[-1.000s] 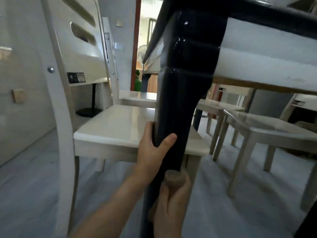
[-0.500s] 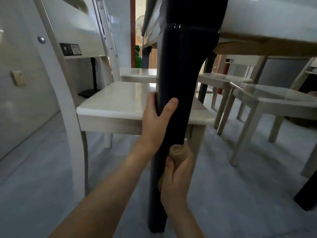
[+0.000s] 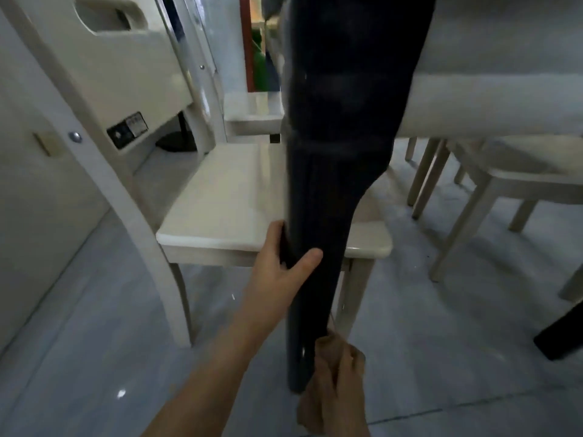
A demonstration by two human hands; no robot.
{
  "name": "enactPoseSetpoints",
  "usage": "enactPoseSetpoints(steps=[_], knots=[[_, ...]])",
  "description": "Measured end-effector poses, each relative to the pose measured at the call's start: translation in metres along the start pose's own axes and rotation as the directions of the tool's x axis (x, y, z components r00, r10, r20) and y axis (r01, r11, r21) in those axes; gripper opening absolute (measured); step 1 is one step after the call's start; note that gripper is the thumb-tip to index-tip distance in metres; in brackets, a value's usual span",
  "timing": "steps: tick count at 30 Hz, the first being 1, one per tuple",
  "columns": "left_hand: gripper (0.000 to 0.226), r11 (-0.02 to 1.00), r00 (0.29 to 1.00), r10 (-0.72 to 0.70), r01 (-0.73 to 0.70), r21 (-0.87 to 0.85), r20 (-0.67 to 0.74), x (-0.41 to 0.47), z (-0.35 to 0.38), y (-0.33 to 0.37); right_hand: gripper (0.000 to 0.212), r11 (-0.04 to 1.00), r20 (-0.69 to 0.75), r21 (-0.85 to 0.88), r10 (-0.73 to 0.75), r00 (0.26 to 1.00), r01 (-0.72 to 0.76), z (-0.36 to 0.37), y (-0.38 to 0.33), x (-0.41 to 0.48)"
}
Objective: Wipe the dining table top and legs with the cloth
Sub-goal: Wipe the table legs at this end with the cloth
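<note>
A dark glossy table leg [image 3: 328, 190] runs down the middle of the head view from the pale table apron [image 3: 492, 102] to the floor. My left hand [image 3: 280, 272] grips the leg at about mid-height, thumb in front and fingers behind. My right hand [image 3: 334, 386] is closed around a bunched brown cloth [image 3: 328, 343] and presses it against the leg near its foot. Most of the cloth is hidden inside the fist.
A cream chair [image 3: 227, 209] stands just behind and left of the leg, its seat touching it in view. More cream chairs [image 3: 511, 181] stand at the right. Another dark table leg [image 3: 564, 335] meets the grey tiled floor [image 3: 94, 357] at the far right. A wall lies left.
My right hand has slid the cloth down the leg toward the floor. The view has tilted downward. My left hand keeps its hold on the leg.
</note>
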State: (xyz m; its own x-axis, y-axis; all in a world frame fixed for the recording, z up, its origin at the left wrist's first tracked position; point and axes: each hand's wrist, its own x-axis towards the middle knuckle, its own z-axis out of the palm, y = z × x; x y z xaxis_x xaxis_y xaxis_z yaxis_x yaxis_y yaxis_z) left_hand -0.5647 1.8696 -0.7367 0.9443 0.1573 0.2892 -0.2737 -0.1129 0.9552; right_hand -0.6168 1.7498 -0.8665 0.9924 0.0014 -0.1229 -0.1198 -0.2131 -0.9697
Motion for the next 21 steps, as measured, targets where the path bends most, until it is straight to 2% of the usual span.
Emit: enactPoseSetpoints(steps=[1,2,3,6,9,11,12,13,14,16,18,21], knots=[[0.049,0.997,0.998,-0.064,0.063,0.041,0.022,-0.002,-0.003,0.005,0.028,1.000,-0.083,0.010,-0.025,0.996,0.025,-0.008,-0.010,-0.006],[0.050,0.988,0.992,-0.121,0.118,0.102,0.027,-0.005,-0.006,0.010,0.034,0.993,-0.165,0.110,0.049,0.985,-0.031,-0.016,-0.029,-0.019],[0.053,0.970,0.985,-0.174,0.169,0.173,0.017,-0.008,-0.011,0.015,0.035,0.966,-0.222,0.259,0.086,0.971,-0.026,-0.022,-0.052,-0.031],[0.048,0.914,0.944,-0.330,0.318,0.253,0.007,-0.024,-0.021,0.045,0.026,0.813,-0.172,0.568,0.267,0.948,-0.126,-0.052,-0.123,-0.062],[0.034,0.863,0.890,-0.451,0.452,0.226,-0.057,-0.055,-0.025,0.111,0.036,0.896,-0.135,0.414,0.237,0.962,-0.162,-0.106,-0.188,-0.086],[0.024,0.815,0.842,-0.526,0.540,0.208,-0.124,-0.073,-0.026,0.170,0.027,0.924,-0.108,0.337,0.229,0.967,-0.182,-0.151,-0.241,-0.109],[0.022,0.798,0.825,-0.549,0.566,0.208,-0.137,-0.080,-0.026,0.206,0.034,0.940,-0.034,0.270,0.224,0.974,-0.207,-0.175,-0.272,-0.125],[0.018,0.777,0.805,-0.576,0.593,0.209,-0.142,-0.088,-0.027,0.242,0.051,0.943,0.013,0.238,0.236,0.972,-0.232,-0.197,-0.301,-0.138],[0.016,0.760,0.788,-0.601,0.615,0.210,-0.132,-0.097,-0.027,0.279,0.063,0.933,-0.010,0.254,0.267,0.964,-0.255,-0.215,-0.328,-0.152],[0.017,0.720,0.756,-0.645,0.651,0.241,-0.114,-0.126,-0.025,0.351,0.051,0.929,0.027,0.263,0.263,0.965,-0.260,-0.245,-0.396,-0.194],[0.018,0.718,0.755,-0.649,0.649,0.250,-0.096,-0.149,-0.023,0.422,0.039,0.942,0.067,0.248,0.218,0.974,-0.228,-0.266,-0.464,-0.227],[0.006,0.697,0.734,-0.677,0.660,0.280,-0.045,-0.183,-0.027,0.498,0.035,0.966,0.061,0.159,0.199,0.978,-0.206,-0.301,-0.505,-0.278]])
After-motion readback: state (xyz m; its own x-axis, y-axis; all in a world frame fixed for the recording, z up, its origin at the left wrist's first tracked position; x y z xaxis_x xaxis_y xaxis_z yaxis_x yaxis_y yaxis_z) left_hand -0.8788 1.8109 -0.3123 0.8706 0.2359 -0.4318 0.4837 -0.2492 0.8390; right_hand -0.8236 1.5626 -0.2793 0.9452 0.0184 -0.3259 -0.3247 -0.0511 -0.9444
